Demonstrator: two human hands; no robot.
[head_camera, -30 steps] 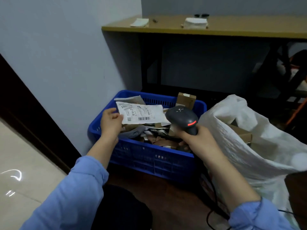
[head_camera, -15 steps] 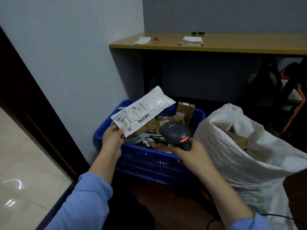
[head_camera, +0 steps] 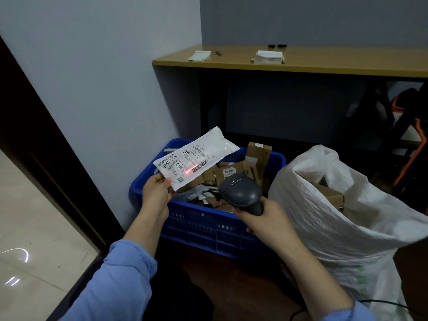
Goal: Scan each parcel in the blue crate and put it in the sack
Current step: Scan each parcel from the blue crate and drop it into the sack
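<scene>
My left hand (head_camera: pixel 155 193) pinches the near corner of a flat white parcel (head_camera: pixel 196 157), holding it tilted above the blue crate (head_camera: pixel 203 225). Its printed label faces me, and a red scan line glows across the barcode. A dark grey barcode scanner (head_camera: pixel 240 192) sits in my right hand (head_camera: pixel 266 222), its head aimed at the label from a short distance. The crate holds several brown cardboard boxes (head_camera: pixel 232 172) and grey bags. The white woven sack (head_camera: pixel 342 218) stands open right of the crate with a brown box (head_camera: pixel 328 195) inside.
A pale wall runs along the crate's left side, with a dark door frame (head_camera: pixel 46 158) and a tiled floor beyond. A wooden desk (head_camera: pixel 301 63) with small papers stands behind the crate. The scanner's black cable (head_camera: pixel 389 304) trails at the lower right.
My left hand lifted the white parcel out of the crate and tilted its label towards the scanner. The red scan line now falls on the barcode; my right hand kept its hold on the scanner.
</scene>
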